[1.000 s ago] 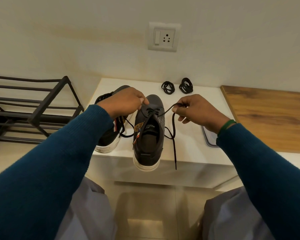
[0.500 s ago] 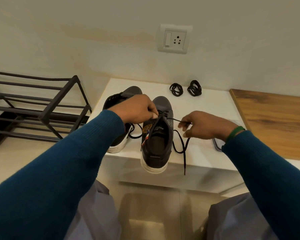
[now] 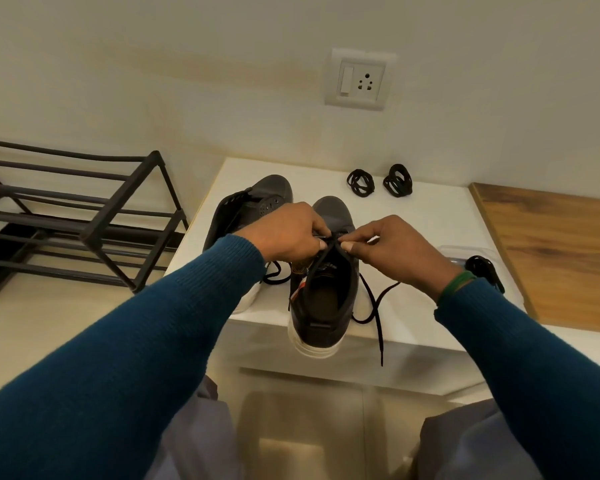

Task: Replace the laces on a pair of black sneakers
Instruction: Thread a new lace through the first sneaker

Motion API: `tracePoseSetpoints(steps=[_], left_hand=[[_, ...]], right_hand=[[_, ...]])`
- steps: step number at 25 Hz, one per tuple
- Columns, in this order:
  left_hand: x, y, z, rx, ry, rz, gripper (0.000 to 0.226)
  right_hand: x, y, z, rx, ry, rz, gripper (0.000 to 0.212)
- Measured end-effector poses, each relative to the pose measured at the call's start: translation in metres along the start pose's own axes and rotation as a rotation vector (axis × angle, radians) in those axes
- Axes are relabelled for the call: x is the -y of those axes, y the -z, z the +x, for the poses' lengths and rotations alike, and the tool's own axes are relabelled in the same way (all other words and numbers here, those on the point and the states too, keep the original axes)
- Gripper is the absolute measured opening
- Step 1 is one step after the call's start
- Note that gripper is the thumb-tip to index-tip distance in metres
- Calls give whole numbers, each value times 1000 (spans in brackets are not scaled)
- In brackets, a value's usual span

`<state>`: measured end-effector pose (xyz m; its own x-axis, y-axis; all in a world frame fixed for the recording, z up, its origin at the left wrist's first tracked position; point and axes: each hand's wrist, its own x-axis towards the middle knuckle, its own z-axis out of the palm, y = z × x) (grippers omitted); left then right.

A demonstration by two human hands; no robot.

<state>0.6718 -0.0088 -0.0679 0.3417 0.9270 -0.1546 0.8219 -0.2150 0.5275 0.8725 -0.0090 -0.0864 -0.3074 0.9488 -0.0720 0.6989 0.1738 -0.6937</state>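
Head view: our left hand (image 3: 291, 233) and right hand (image 3: 392, 247) each pinch the lace (image 3: 374, 304) at the sneaker (image 3: 323, 306) eyelets. Its heel overhangs the table (image 3: 430, 220) edge. The second sneaker (image 3: 246, 209) stands just left. Two lace coils (image 3: 361, 181) lie near the wall.

two sneakers (image 3: 257, 199) (image 3: 326, 306), two hands (image 3: 291, 233) (image 3: 392, 244); one rack (image 3: 118, 198), one wall socket (image 3: 359, 79)
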Motion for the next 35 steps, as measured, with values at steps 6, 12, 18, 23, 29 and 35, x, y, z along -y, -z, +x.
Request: tracePoseSetpoints(steps=[6,12,18,23,29,35], left_hand=[[5,-8,5,-66,11,-23,16],[8,-7,5,-117,-1,-27,14],[10,-5,6,-115,-5,-60,13],[18,3,6,-24,86,-304,8],[14,2,1,36,95,-379,9],[9,1,5,47,108,-365,12]], right_hand=[[-6,-3,-3,-37,-32,-39,9],[-4,-5,-3,-14,45,54,22],[6,-16,1,-86,-32,181,12],[11,-19,8,-131,-262,341,21],[8,-22,9,-205,-259,271,19],[3,-12,7,-92,1,-7,13]])
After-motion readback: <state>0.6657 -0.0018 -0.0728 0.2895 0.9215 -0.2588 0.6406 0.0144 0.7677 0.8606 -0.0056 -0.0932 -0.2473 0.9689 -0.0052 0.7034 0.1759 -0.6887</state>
